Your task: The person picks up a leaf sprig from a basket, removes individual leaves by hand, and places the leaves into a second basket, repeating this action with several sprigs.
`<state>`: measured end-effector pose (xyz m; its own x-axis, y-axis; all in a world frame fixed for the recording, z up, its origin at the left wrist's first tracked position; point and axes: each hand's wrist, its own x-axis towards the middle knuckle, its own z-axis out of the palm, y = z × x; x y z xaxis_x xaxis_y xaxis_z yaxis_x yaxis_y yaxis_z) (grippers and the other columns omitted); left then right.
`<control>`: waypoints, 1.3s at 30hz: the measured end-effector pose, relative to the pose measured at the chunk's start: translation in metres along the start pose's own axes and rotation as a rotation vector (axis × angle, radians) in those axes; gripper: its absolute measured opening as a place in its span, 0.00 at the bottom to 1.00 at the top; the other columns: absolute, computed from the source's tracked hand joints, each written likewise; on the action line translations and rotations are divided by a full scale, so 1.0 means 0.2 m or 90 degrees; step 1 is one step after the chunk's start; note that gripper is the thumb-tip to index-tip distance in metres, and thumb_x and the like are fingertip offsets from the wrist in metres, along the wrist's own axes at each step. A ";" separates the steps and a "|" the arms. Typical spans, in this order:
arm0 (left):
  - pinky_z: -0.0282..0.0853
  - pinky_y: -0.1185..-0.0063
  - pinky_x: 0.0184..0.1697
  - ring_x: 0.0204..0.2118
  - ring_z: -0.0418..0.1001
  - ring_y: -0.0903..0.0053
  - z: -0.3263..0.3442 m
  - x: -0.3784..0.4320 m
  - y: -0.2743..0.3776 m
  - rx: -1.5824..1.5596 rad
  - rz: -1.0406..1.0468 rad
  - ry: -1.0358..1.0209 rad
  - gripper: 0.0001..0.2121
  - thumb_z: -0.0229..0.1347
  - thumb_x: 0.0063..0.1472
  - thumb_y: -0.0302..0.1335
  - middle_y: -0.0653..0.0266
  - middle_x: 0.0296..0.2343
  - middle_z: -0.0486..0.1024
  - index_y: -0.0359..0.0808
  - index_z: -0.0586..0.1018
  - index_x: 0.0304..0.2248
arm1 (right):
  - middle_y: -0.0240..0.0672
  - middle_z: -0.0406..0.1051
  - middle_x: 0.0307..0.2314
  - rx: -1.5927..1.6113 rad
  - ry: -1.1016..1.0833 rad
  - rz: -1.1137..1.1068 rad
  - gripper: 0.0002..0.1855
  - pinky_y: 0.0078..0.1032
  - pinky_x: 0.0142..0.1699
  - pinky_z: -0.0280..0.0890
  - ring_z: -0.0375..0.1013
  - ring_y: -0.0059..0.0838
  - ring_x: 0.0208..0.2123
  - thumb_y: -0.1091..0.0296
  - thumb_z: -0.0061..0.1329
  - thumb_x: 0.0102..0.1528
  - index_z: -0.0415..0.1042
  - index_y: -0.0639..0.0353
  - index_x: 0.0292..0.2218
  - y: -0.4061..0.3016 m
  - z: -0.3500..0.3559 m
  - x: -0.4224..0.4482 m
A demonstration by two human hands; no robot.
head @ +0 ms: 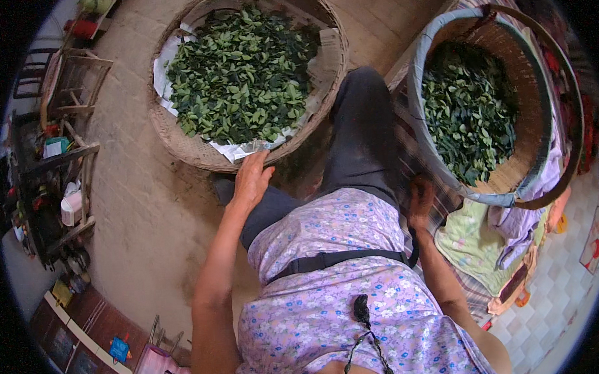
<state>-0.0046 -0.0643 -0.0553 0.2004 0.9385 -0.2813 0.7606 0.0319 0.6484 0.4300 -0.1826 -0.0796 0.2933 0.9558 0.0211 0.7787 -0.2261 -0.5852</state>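
Observation:
Before me is a wide, shallow woven basket lined with white paper sheets, and a broad heap of small green leaves covers its middle. My left hand lies at the near rim, fingertips touching the edge and thumb apart. To the right, a deep woven basket with a cloth-wrapped rim and hoop handle tilts so that its mouth faces me; more green leaves lie inside. My right hand is low beside that basket, over the checked cloth; shadow blurs its fingers.
Folded lilac and green cloths lie on the checked bedding below the deep basket. At left stand a wooden chair and a dark wooden rack with assorted goods. My knees flank the space by the shallow basket, above a bare floor.

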 end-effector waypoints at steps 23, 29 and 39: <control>0.57 0.66 0.53 0.51 0.58 0.54 0.06 0.66 -0.45 0.121 -0.217 0.160 0.27 0.59 0.50 0.25 0.53 0.48 0.61 0.35 0.65 0.51 | 0.61 0.66 0.40 -0.745 0.223 -0.091 0.25 0.52 0.48 0.56 0.65 0.55 0.43 0.56 0.32 0.62 0.62 0.68 0.50 0.43 0.44 0.19; 0.60 0.69 0.53 0.52 0.61 0.57 0.17 0.75 -0.33 -0.101 -0.317 -0.043 0.36 0.62 0.50 0.26 0.48 0.51 0.58 0.36 0.58 0.57 | 0.60 0.65 0.42 -0.327 0.187 0.347 0.26 0.44 0.48 0.57 0.67 0.51 0.42 0.55 0.39 0.60 0.62 0.70 0.50 0.07 0.42 0.34; 0.71 0.77 0.39 0.43 0.71 0.76 -0.02 1.02 -0.15 -0.510 -0.325 -0.047 0.24 0.54 0.56 0.24 0.58 0.45 0.69 0.36 0.65 0.53 | 0.53 0.67 0.42 -0.721 0.101 0.182 0.20 0.44 0.46 0.61 0.68 0.46 0.42 0.66 0.38 0.60 0.60 0.65 0.51 0.45 0.49 0.21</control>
<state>0.0107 0.1281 -0.1287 0.0201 0.7233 -0.6902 0.1235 0.6832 0.7197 0.4585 -0.1438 -0.2099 0.5408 0.8272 0.1526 0.6983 -0.5427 0.4667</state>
